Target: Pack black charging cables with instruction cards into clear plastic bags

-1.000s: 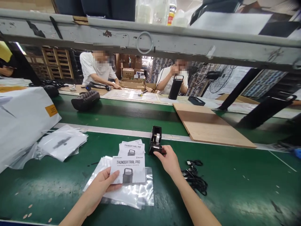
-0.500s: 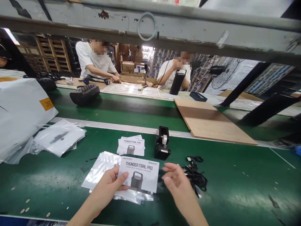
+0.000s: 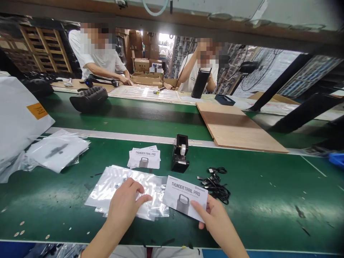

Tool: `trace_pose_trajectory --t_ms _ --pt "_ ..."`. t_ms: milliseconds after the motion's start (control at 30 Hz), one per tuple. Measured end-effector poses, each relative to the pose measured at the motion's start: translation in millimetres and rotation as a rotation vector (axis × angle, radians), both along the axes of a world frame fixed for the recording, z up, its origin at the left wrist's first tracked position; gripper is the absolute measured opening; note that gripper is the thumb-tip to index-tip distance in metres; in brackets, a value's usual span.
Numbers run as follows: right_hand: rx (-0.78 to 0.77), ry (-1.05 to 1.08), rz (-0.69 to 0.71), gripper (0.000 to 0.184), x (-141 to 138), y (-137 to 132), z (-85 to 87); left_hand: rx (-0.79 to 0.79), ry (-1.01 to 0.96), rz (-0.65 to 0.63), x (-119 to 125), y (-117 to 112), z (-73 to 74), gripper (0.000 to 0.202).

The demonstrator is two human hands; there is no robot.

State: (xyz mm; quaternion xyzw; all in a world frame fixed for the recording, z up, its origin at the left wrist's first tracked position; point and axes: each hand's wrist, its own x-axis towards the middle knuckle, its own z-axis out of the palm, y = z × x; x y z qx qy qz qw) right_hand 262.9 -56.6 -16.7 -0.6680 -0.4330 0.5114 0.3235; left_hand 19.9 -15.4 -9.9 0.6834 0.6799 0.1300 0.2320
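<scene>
Right hand [image 3: 213, 213] at lower center-right, grip closed on the right end of a booklet [image 3: 174, 188], thumb on top, fingers under. Booklet is at lower center, tilted, cover up, lettering "THUNDER TRAIL PRO", its left corner by the edge of the clear bags [image 3: 98, 190]. Left hand [image 3: 125, 200] at lower center-left, over the bags, grip partly wide, thumb apart from curled fingers, nothing held; can't tell if it touches them. More booklets [image 3: 145, 158] in a loose stack mid-frame, tape dispenser [image 3: 180, 156] just right of it, black cables [image 3: 216, 188] bunched near the right hand. All on green tabletop [image 3: 263, 218]. Filled bags [image 3: 57, 150] piled center-left, beside a white sack [image 3: 18, 118] at left edge. Wooden board [image 3: 239, 129] right of center. Black speaker [image 3: 88, 99] upper left, on its side. Two people in white shirts [image 3: 189, 80] at top.
</scene>
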Motion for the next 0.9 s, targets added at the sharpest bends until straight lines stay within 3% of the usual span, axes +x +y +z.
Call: trace_pose_trajectory --t_ms 200,333,467,533,633,800,900 --pt "0.048 0.139 -0.110 0.044 -19 -4 4.3 0.037 -0.056 -0.058 -5 -3 -5.5 0.025" --pt "0.076 0.247 -0.133 0.047 -38 -1 -2.0 0.059 -0.086 -0.092 -8 -9 -4.6 0.031" --pt "0.175 0.171 -0.159 0.049 -56 0 -10.7 0.035 -0.070 -0.114 -8 -10 -1.6 0.032" --pt "0.197 0.067 -0.124 0.045 -60 -3 -11.0 0.029 -0.066 -0.112 -7 -10 -0.5 0.031" --pt "0.119 0.008 0.036 0.037 -60 -7 -6.0 0.036 -0.066 -0.103 -7 -10 -0.3 0.025" --pt "-0.033 0.122 0.157 0.034 -56 -7 -1.8 0.023 -0.082 -0.112 -8 -13 -2.2 0.020" --pt "-0.033 0.182 0.159 0.036 -57 -2 -5.5 0.021 -0.120 -0.130 -9 -16 -1.6 0.019"
